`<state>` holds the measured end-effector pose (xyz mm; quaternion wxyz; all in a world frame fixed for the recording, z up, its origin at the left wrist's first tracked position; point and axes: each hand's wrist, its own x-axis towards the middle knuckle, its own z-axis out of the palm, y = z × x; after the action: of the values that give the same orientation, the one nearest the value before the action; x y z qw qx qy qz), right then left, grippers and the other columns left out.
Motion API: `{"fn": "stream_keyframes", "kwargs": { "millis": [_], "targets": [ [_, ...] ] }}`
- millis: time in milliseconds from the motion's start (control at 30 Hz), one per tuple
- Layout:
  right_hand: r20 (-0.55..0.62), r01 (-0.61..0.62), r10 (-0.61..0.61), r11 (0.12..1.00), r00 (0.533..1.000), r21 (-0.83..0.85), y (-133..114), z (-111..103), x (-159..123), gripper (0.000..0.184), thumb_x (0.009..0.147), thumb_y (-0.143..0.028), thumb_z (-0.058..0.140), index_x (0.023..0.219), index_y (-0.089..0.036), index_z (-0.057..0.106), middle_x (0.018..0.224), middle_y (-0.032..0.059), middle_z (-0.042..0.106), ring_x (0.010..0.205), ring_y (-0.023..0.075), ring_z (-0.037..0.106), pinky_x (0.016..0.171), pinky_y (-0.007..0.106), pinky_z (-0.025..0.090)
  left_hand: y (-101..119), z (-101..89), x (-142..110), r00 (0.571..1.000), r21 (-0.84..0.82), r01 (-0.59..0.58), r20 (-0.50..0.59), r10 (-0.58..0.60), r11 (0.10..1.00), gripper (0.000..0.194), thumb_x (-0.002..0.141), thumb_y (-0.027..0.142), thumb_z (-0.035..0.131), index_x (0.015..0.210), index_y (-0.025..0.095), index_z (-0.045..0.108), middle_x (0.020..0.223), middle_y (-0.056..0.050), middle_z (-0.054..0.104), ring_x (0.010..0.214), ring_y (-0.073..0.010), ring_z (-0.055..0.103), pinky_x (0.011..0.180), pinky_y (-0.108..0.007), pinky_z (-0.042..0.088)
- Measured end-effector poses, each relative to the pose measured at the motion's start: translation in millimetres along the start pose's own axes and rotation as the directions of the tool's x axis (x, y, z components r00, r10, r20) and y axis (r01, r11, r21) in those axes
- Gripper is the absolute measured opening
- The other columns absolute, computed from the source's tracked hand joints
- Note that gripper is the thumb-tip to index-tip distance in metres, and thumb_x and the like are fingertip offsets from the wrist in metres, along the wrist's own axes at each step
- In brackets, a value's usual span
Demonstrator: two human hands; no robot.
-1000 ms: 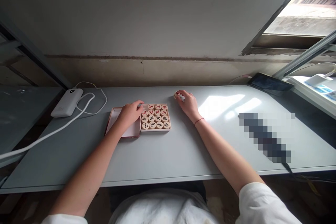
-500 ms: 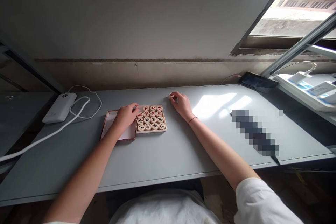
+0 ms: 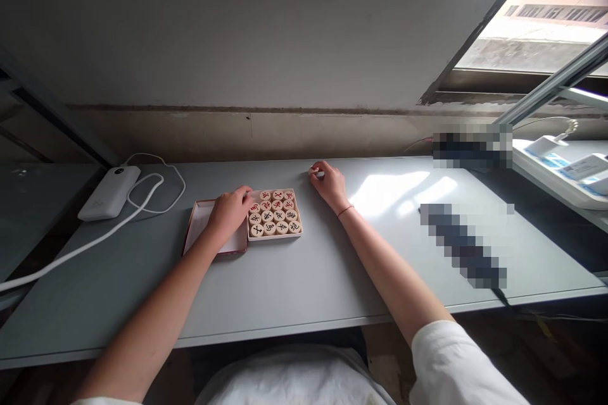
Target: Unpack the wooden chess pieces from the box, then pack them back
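Note:
A shallow box holds rows of round Chinese chess pieces, red-lettered towards the back and black-lettered towards the front. My left hand is closed at the box's back left corner, its fingertips over the edge and hiding that corner slot. Under that wrist lies the box lid, inner side up, against the box's left side. Near the back edge of the desk, my right hand pinches a Chinese chess piece between thumb and fingers; its marking is not readable.
A white power bank with a looped white cable lies on the left of the grey desk. On the right are a blurred-out dark object, another by the wall, and a white tray-like item. A wall rises behind.
The view has shifted slightly. My right hand holds the piece near the same spot, its forearm angled a little more to the left. My left hand stays at the box corner.

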<state>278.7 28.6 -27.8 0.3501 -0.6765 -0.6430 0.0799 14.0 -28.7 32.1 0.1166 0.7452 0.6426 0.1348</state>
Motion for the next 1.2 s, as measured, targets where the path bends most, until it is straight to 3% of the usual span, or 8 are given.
{"fn": "stream_keyframes", "kwargs": {
  "millis": [367,533,600,667,767,867,1067,1200],
  "targets": [
    [-0.021,0.041,-0.041,0.999,0.999,-0.008,2.7,4.5,-0.6,0.022,0.081,-0.026,0.049,0.099,-0.026,0.062,0.097,0.0016,0.072,0.08,0.0231,0.056,0.079,0.036,0.04,-2.9,4.4,2.5,1.0,0.055,0.013,-0.001,-0.013,0.998,0.036,0.089,0.023,0.039,0.113,0.022,0.066,0.071,-0.003,0.071,0.066,-0.0212,0.064,0.06,-0.026,0.039],
    [-0.038,0.059,-0.059,0.998,0.998,-0.003,2.9,3.2,-1.8,0.024,0.081,-0.027,0.051,0.103,-0.025,0.06,0.1,0.0042,0.071,0.082,0.0247,0.057,0.079,0.037,0.041,3.1,-3.2,-0.1,1.0,0.158,0.026,-0.016,-0.023,0.987,0.038,0.09,0.026,0.039,0.12,0.022,0.062,0.07,-0.003,0.07,0.067,-0.0224,0.064,0.06,-0.028,0.039],
    [-0.097,0.074,-0.074,0.997,0.992,-0.009,-1.8,-0.4,-5.9,0.026,0.08,-0.028,0.052,0.104,-0.023,0.059,0.105,0.0079,0.069,0.088,0.0263,0.057,0.08,0.038,0.041,8.8,-7.5,-0.7,0.997,0.222,0.021,-0.076,-0.005,0.975,0.036,0.092,0.028,0.037,0.113,0.021,0.065,0.073,-0.005,0.07,0.068,-0.0237,0.064,0.06,-0.029,0.039],
    [-0.116,0.105,-0.103,0.994,0.988,0.007,-11.4,-4.6,-13.5,0.024,0.082,-0.03,0.051,0.103,-0.022,0.059,0.101,0.0095,0.069,0.09,0.0262,0.058,0.078,0.036,0.042,16.0,-9.4,0.1,0.994,0.281,-0.024,-0.093,0.053,0.959,0.037,0.093,0.029,0.035,0.094,0.018,0.07,0.078,-0.008,0.07,0.073,-0.0255,0.065,0.062,-0.032,0.04],
    [0.038,0.092,-0.097,0.99,0.995,0.106,-32.6,-8.6,-27.9,0.021,0.088,-0.036,0.046,0.099,-0.023,0.059,0.08,0.0041,0.07,0.072,0.0212,0.061,0.066,0.03,0.041,27.5,-5.8,2.5,0.995,0.339,-0.089,-0.016,0.1,0.937,0.047,0.094,0.031,0.033,0.071,0.015,0.071,0.079,-0.013,0.069,0.081,-0.0296,0.064,0.069,-0.037,0.042],
    [0.172,0.048,-0.078,0.984,0.982,0.171,-51.8,-8.6,-38.3,0.024,0.089,-0.04,0.046,0.099,-0.024,0.06,0.076,0.0019,0.07,0.061,0.0181,0.06,0.057,0.028,0.037,36.2,2.5,3.3,0.997,0.335,-0.083,0.022,0.08,0.939,0.049,0.094,0.031,0.033,0.068,0.014,0.072,0.082,-0.015,0.068,0.085,-0.0317,0.063,0.075,-0.042,0.041],
    [0.18,0.022,-0.062,0.976,0.982,0.216,-56.4,-4.8,-40.6,0.023,0.089,-0.04,0.047,0.092,-0.023,0.061,0.077,0.0021,0.071,0.061,0.0175,0.061,0.056,0.027,0.037,36.2,14.7,-2.2,0.992,0.267,-0.07,-0.084,0.096,0.961,0.042,0.094,0.036,0.037,0.083,0.015,0.072,0.093,-0.015,0.07,0.091,-0.0317,0.061,0.078,-0.043,0.039],
    [0.158,0.056,-0.095,0.971,0.983,0.233,-51.8,-1.4,-40.5,0.021,0.089,-0.039,0.048,0.091,-0.023,0.062,0.08,0.002,0.071,0.063,0.0175,0.061,0.056,0.028,0.04,33.5,15.9,-4.0,0.992,0.138,-0.044,-0.112,0.06,0.989,0.03,0.093,0.036,0.043,0.087,0.018,0.067,0.086,-0.01,0.072,0.091,-0.0306,0.061,0.079,-0.042,0.038]
  ]
}}
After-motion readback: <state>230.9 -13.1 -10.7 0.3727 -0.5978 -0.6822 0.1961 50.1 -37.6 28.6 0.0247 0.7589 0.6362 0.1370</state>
